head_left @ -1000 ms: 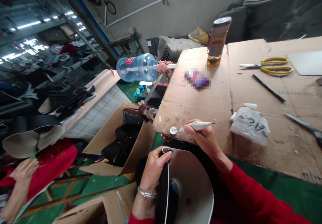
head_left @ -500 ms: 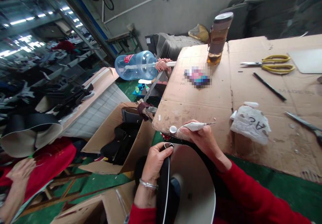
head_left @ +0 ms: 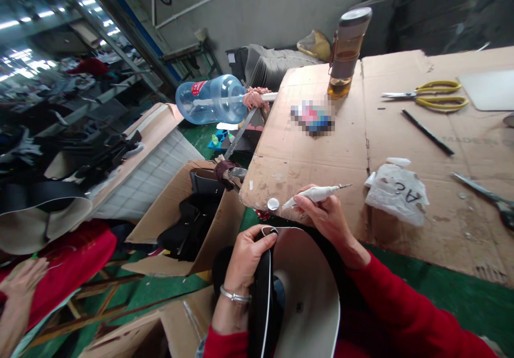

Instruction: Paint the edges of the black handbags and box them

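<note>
My left hand (head_left: 249,256) pinches the top edge of a curved black piece with a pale grey lining (head_left: 307,288) and a white rim. The thumb lies over the edge, where a small loop of white cord shows. In my right hand (head_left: 327,216), above the table's near edge, is a slim white tapered tube (head_left: 315,194) with a thin needle-like tip pointing right. Its contents cannot be seen. A round white cap-like disc (head_left: 273,204) lies on the table corner, just left of the tube's wide end.
On the cardboard-covered table (head_left: 321,159) are yellow-handled scissors (head_left: 437,96), a black stick (head_left: 428,132), a plastic bag (head_left: 397,192), dark scissors (head_left: 485,194) and a drink bottle (head_left: 347,52). Left stand a carton of black pieces (head_left: 228,224) and a co-worker's hand (head_left: 24,280).
My right hand has raised the white tube slightly and shifted it right, away from the disc. My left hand keeps its pinch on the piece. The view has shifted a little.
</note>
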Demonstrator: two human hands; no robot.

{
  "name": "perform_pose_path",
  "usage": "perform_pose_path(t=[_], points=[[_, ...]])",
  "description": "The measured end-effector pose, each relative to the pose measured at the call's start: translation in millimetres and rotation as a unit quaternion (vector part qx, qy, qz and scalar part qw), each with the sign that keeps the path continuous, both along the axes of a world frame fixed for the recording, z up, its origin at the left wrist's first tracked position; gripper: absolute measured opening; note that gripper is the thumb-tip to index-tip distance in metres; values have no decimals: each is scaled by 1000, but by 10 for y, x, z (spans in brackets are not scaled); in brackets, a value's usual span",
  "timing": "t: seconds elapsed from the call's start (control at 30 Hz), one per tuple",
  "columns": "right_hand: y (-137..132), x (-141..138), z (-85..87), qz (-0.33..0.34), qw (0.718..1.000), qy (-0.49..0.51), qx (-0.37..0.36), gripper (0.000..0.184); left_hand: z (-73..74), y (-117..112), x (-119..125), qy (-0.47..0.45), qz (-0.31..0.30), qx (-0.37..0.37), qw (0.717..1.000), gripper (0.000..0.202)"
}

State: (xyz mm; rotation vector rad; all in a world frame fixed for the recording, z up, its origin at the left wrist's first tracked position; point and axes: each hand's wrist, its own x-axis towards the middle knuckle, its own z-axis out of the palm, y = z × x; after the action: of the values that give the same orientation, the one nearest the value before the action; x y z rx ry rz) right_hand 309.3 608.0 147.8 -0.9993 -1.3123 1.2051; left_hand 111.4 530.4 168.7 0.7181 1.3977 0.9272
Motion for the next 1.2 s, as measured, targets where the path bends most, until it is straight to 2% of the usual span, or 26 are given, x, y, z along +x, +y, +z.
perform_pose_path(t=[0.17, 0.3, 0.63, 0.97, 1.2], points=[[-12, 54, 57, 42, 995, 77, -55, 37, 17, -8, 42, -2, -22, 5, 1000, 23], [-17, 76, 85, 98, 989, 76, -84, 39, 47, -14, 69, 11, -34, 6, 999, 22], [-13, 88, 101, 124, 989, 51, -66, 43, 28, -32, 85, 25, -43, 20, 999, 24], [0, 94, 37, 147, 985, 55, -65, 34, 59, -54, 125, 14, -50, 20, 998, 24], [24, 101, 72, 158, 984, 5, -75, 39, 75, -76, 162, 10, -68, 12, 998, 24]])
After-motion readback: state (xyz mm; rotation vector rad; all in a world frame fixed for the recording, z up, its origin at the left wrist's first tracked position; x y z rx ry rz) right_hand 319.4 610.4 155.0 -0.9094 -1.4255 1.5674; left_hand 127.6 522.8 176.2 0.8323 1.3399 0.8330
